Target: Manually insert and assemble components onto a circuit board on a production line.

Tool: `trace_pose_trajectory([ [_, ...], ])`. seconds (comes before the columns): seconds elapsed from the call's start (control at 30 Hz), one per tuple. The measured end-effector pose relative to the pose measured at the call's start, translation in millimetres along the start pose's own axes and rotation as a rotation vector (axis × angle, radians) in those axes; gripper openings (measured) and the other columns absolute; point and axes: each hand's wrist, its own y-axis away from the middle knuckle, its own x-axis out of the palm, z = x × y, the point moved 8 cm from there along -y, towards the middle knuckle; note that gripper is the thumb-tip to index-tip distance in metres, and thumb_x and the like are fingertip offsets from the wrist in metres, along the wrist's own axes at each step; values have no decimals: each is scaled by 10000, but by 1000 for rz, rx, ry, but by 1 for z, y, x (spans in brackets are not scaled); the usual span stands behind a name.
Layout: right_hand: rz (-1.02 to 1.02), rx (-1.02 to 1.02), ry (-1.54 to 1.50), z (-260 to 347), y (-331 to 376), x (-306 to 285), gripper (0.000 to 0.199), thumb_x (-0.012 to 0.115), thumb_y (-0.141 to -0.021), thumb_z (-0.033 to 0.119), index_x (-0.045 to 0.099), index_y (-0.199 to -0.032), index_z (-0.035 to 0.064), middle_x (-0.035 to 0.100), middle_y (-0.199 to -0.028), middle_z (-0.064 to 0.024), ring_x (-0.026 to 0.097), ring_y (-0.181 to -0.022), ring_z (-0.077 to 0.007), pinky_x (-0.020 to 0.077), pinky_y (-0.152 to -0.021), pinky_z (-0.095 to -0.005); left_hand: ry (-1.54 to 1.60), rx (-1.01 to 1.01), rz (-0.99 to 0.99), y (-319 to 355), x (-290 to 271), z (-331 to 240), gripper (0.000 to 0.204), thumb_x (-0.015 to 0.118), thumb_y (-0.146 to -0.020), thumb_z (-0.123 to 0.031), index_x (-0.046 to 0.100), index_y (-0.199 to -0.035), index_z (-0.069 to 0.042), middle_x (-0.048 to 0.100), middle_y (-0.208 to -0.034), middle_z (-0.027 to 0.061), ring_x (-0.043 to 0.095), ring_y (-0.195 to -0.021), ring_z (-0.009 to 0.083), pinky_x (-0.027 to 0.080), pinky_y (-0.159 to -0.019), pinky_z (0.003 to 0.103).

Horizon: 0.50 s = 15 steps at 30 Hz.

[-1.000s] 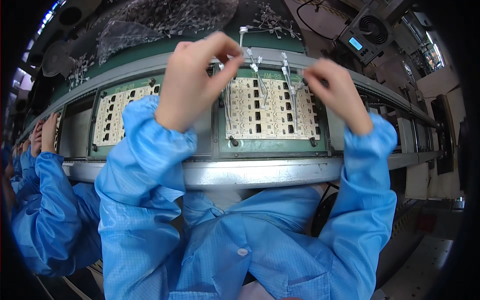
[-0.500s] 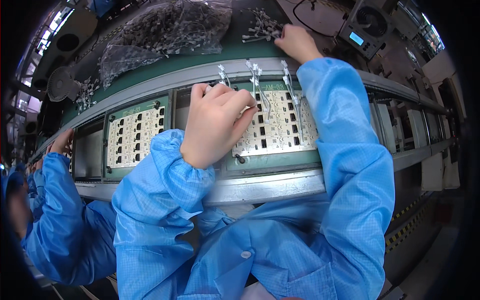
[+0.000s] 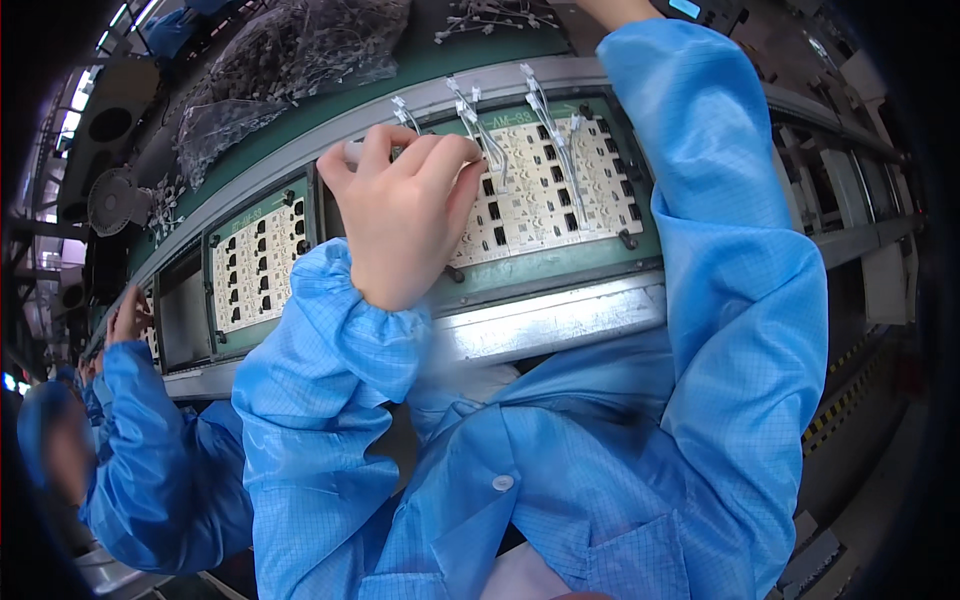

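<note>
My left hand (image 3: 405,215) is over the left side of a white circuit board panel (image 3: 520,222) set in a green fixture (image 3: 560,264). Its fingers are curled and pressed together; a small whitish piece shows by the knuckles, too hidden to name. White-connector wire leads (image 3: 566,150) lie across the panel, their upper ends over the rail, and another wire lead (image 3: 403,112) sticks up just beyond my left fingers. My right hand (image 3: 618,8) reaches far past the panel, and the top edge of the picture cuts off its fingers.
A clear plastic bag of wire leads (image 3: 320,50) lies on the green bench, near a loose pile of leads (image 3: 490,16). Left of me are a second panel (image 3: 262,262), a small fan (image 3: 115,202) and a co-worker's hand (image 3: 126,318). A metal rail (image 3: 560,318) runs along the near side.
The view has shifted, so the panel sits higher and my right hand has gone mostly out of the picture at the top. My left hand stays curled over the panel's left side.
</note>
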Motion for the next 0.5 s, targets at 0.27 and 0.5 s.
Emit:
trace_pose_trajectory([
  [0.27, 341, 612, -870, -45, 57, 20, 234, 723, -923, 203, 651, -863, -12, 700, -744, -84, 671, -641, -133, 528, -579, -252, 93, -30, 264, 9, 40, -14, 85, 763, -778, -200, 726, -844, -161, 663, -886, -61, 569, -941, 204, 343, -877, 461],
  [0.5, 235, 648, -986, -66, 74, 8, 180, 715, -929, 155, 651, -888, -8, 708, -795, -91, 665, -638, -128, 540, -589, -247, 82, -50, 376, 7, 41, -16, 80, 763, -776, -178, 749, -849, -150, 664, -918, -54, 550, -993, 221, 335, -866, 440],
])
